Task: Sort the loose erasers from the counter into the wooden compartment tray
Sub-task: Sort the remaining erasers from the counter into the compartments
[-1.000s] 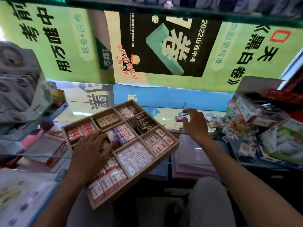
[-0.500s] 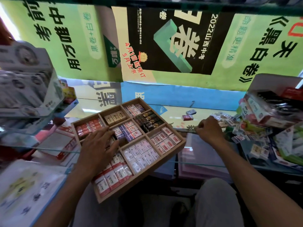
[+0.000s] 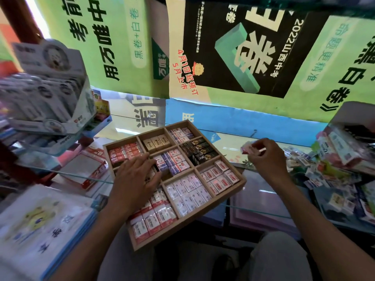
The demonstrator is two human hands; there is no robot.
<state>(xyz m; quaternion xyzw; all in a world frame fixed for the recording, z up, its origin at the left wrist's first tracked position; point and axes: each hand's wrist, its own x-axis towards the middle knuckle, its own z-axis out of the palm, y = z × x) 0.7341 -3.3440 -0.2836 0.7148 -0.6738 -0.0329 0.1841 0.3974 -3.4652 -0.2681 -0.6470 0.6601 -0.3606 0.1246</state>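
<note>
The right hand (image 3: 265, 157) is pinching small erasers (image 3: 248, 148) in curled fingers above the bench (image 3: 227, 147). The left hand (image 3: 136, 179) is lying flat, fingers straight, on the wooden tray (image 3: 241, 184) at the bench's front edge.

You had a black poster (image 3: 249, 47) ahead reading "2022山西中考" in white, sideways, with red "4月1日起预订 5月上市" on its pale strip. The green poster (image 3: 97, 37) beside it read "用万唯中考" and "黑卷+白卷".

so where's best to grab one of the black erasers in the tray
Pinch a black eraser across its two long sides from straight above. They lie flat, packed in rows inside the tray walls, so only the tops are reachable; start at the looser end.
</note>
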